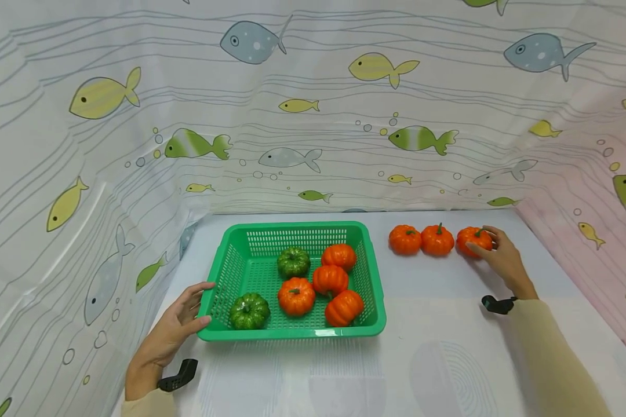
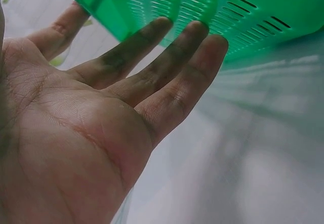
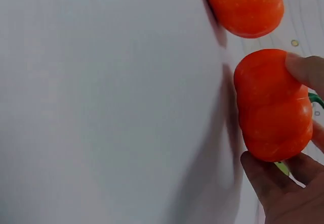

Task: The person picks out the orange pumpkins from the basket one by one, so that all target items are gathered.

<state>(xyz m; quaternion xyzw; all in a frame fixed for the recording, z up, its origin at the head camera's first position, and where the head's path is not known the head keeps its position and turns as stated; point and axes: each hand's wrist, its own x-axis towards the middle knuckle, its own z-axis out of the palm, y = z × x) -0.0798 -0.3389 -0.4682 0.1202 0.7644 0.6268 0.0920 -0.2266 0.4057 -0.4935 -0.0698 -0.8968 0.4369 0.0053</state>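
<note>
At the right end of a row of small orange pumpkins, my right hand [image 1: 505, 262] grips a pumpkin [image 1: 468, 238], thumb on one side and fingers on the other. The right wrist view shows this ribbed orange pumpkin [image 3: 271, 107] with a green stem, close to the table surface. My left hand [image 1: 168, 331] is at the left side of a green plastic basket [image 1: 297, 333]. In the left wrist view its fingers [image 2: 177, 82] stretch out against the slotted basket wall [image 2: 243, 11]. Inside the basket are two green pumpkins [image 1: 249, 311] and several orange ones [image 1: 296, 296].
Left of the gripped pumpkin, two more orange pumpkins, a near one [image 1: 437, 240] and a farther one [image 1: 404, 240], stand side by side on the white table [image 1: 428, 336]. A fish-printed curtain [image 1: 313, 127] encloses the back and sides.
</note>
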